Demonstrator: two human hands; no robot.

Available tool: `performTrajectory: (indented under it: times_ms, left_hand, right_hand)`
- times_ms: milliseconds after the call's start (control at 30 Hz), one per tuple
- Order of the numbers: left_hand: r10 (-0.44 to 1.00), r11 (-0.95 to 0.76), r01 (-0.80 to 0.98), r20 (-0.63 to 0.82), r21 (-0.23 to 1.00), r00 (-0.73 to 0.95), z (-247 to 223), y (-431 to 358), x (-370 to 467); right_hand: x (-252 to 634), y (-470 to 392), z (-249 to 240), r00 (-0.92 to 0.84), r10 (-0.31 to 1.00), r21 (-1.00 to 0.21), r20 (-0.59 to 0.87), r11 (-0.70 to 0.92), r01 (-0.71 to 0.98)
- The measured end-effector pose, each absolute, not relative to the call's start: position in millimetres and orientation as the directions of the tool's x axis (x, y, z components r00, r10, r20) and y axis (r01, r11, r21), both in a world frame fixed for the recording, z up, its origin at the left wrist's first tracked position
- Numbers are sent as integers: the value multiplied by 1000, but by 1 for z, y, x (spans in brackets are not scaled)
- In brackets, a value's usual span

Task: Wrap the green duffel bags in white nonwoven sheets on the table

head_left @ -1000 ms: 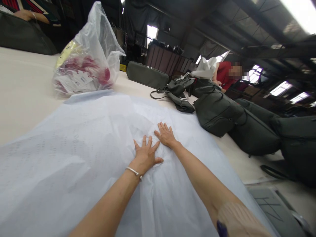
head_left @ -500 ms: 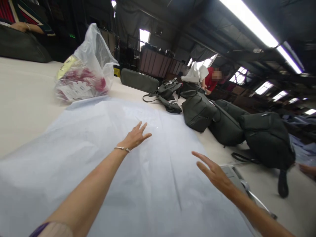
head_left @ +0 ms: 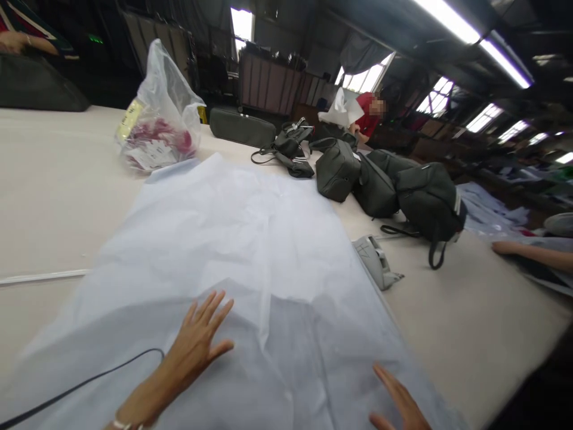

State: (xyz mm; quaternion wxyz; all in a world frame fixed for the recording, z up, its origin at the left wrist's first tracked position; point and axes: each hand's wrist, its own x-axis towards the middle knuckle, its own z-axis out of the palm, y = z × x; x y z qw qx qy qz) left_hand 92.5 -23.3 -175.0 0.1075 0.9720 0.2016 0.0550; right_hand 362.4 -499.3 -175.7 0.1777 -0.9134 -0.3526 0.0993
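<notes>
A large sheet of whitish plastic [head_left: 233, 239], creased down its middle, lies spread over the table in front of me. My left hand [head_left: 199, 337] is flat on or just over its near left part, fingers spread, holding nothing. At the bottom right, my right hand [head_left: 398, 400] hovers over or touches the sheet with thumb and fingers apart; part of it is cut off by the frame edge. A thin dark cord [head_left: 102, 375] runs across the sheet to the left hand's wrist. Beside the sheet's right edge sits a grey tape dispenser-like object [head_left: 375, 260].
Dark backpacks [head_left: 430, 200] stand in a row on the right of the table [head_left: 447, 310]. A clear plastic bag [head_left: 156, 128] with pinkish contents stands at the far left. A dark case [head_left: 242, 126] lies behind. Co-workers' arms [head_left: 532, 254] show at the right, far left and back.
Both my hands have come back toward me, lower in view, still with fingers apart. The view has shifted, and a dark cord now shows at the lower left.
</notes>
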Motion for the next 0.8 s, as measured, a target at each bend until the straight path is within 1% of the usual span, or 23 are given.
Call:
performTrajectory:
  times_ms: [100, 167, 233, 267, 333, 400, 467, 600, 700, 800]
  left_hand:
    - [373, -891, 364, -18, 273, 928, -184, -85, 48]
    - [316, -885, 330, -97, 327, 944, -181, -120, 29]
    - [233, -876, 298, -209, 379, 950, -172, -150, 19]
    - [197, -872, 293, -267, 391, 943, -167, -162, 17]
    - [161, -879, 298, -357, 373, 920, -158, -180, 14]
    - [169, -891, 310, -389, 333, 905, -155, -191, 13]
    - [175, -889, 311, -380, 335, 908, -159, -193, 13]
    - [194, -857, 299, -276, 419, 942, -173, -186, 11]
    - [262, -846, 315, -179, 430, 948, -172, -185, 12]
    - [316, -833, 344, -138, 433, 939, -162, -188, 16]
  right_hand:
    - [325, -486, -170, 687, 725, -360, 46, -630, 688]
    - [302, -479, -160, 621, 782, -356, 46, -568, 742]
    - [281, -476, -152, 544, 839, -367, -7, -508, 779]
    - [272, -478, -150, 530, 847, -369, -40, -505, 780]
    - [258, -485, -151, 563, 819, -354, -106, -560, 749]
    - [251, -493, -158, 626, 764, -325, -156, -638, 698]
    - [250, -500, -167, 664, 729, -314, -165, -677, 665]
    - [264, -496, -174, 649, 754, -382, -104, -633, 674]
    - [278, -486, -161, 607, 785, -458, -128, -589, 666]
    - [287, -479, -137, 577, 793, -542, -196, -578, 611]
